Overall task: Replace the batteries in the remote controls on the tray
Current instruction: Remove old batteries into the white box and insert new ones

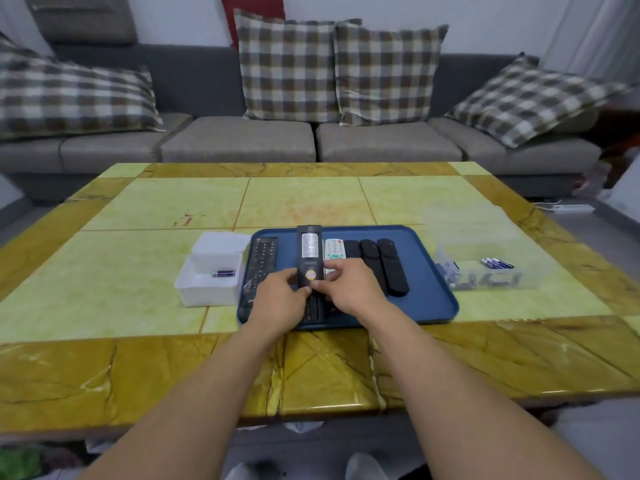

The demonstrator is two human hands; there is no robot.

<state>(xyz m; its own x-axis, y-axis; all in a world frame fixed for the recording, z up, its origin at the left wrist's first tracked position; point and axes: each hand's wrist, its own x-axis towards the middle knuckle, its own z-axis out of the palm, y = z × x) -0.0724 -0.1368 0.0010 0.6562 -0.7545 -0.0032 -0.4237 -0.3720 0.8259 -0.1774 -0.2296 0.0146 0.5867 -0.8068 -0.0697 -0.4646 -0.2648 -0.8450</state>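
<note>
A long black remote (309, 251) lies face down over the blue tray (433, 299), its label and a yellow sticker showing. My left hand (277, 299) grips its left side and my right hand (349, 289) grips its right side, thumbs meeting near the battery cover. On the tray also lie a black remote with buttons (264, 258) at the left, a white remote (334, 251) and three black remotes (389, 261) at the right. Whether the battery cover is off is hidden by my fingers.
A white box (207, 289) left of the tray holds one purple battery (223, 273), with its lid (216, 251) resting on it. A clear box (485, 271) at the right holds several batteries (497, 263). A sofa with checked cushions stands behind the marble table (138, 375).
</note>
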